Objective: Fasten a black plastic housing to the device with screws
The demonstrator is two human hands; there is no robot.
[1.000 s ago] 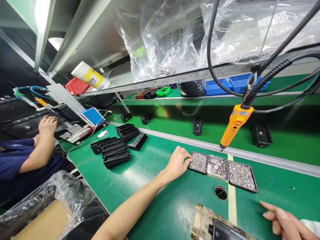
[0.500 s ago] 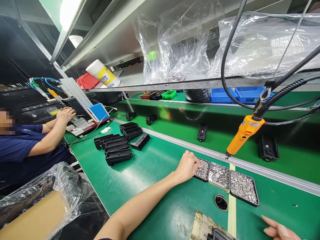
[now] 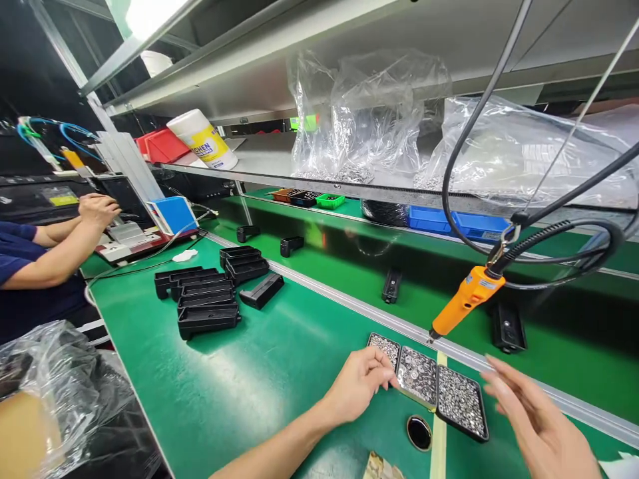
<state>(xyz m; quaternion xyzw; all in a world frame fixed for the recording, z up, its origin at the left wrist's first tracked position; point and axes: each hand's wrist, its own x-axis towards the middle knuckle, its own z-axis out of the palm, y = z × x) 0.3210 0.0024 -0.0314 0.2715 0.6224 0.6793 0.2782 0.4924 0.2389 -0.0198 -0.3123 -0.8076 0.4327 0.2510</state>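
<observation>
While the left hand (image 3: 357, 386) pinches its fingers beside the screw trays (image 3: 422, 376), the right hand (image 3: 536, 426) hangs spread; the canister (image 3: 202, 140) reads "HEN".

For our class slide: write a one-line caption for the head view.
Left hand by three screw trays, right hand raised open, orange screwdriver hanging above.

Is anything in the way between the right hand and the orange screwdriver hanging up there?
Nothing visible. The right hand is open below the orange screwdriver, with only air between them. The screw trays lie lower, beside the left hand.
</observation>
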